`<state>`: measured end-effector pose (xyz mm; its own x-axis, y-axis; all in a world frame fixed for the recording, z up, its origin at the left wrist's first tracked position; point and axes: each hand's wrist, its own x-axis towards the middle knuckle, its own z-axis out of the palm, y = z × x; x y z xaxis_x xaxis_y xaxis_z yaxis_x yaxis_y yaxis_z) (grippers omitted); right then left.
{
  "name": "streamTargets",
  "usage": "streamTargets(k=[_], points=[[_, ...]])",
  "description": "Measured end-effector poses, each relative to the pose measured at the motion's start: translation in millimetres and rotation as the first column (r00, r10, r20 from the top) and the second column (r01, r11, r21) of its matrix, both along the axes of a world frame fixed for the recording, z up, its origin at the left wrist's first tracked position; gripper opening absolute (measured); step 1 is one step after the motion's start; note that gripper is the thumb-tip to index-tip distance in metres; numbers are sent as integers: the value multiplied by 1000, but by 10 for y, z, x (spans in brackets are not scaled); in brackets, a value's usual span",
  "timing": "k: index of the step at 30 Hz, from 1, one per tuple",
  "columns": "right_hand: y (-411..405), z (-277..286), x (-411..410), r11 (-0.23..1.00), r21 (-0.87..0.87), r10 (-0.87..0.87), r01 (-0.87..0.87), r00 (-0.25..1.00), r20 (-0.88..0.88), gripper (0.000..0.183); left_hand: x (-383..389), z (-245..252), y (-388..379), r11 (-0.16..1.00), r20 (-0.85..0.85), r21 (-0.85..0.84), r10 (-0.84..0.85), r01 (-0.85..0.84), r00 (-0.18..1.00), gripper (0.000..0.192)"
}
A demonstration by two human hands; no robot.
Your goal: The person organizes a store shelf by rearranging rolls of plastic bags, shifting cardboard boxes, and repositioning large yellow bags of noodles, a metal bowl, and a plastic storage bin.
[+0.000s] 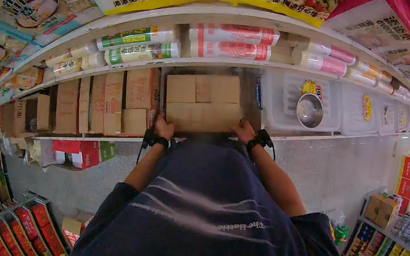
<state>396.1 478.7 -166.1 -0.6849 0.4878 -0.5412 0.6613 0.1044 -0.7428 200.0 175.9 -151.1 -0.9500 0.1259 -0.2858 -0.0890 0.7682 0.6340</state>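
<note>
A brown cardboard box [202,117] lies before me at the lower shelf, close against my dark shirt. My left hand [164,127] is at its left near corner, and my right hand [244,131] is at its right near corner, so the box is held between them. Behind it, more cardboard boxes [203,88] are packed together. Dark straps with small devices are on both wrists. The fingers are partly hidden at the box edges.
Cardboard cartons [111,99] stand in a row at left. On the right are translucent plastic bins [330,105] and a metal bowl [309,110]. Rolled noodle packs [232,44] lie on the shelf above. A white shelf edge [318,137] runs along the front.
</note>
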Motion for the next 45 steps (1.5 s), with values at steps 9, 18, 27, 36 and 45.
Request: streamTargets(k=[9, 18, 27, 36, 45], points=[[-63, 352, -67, 984, 167, 44, -58, 996, 82, 69, 9, 42, -84, 994, 72, 112, 1, -9, 997, 63], [-163, 1021, -271, 983, 44, 173, -180, 976, 131, 51, -212, -982, -489, 813, 196, 541, 128, -215, 972, 37], [-199, 740, -88, 992, 21, 122, -124, 990, 69, 50, 77, 652, 1, 983, -25, 184, 30, -25, 999, 32], [-154, 562, -107, 990, 134, 18, -32, 994, 104, 50, 151, 525, 48, 982, -114, -189, -28, 6, 993, 35], [-210, 289, -56, 951, 305, 35, -52, 998, 60, 57, 47, 308, -61, 969, -44, 239, -58, 67, 997, 28]])
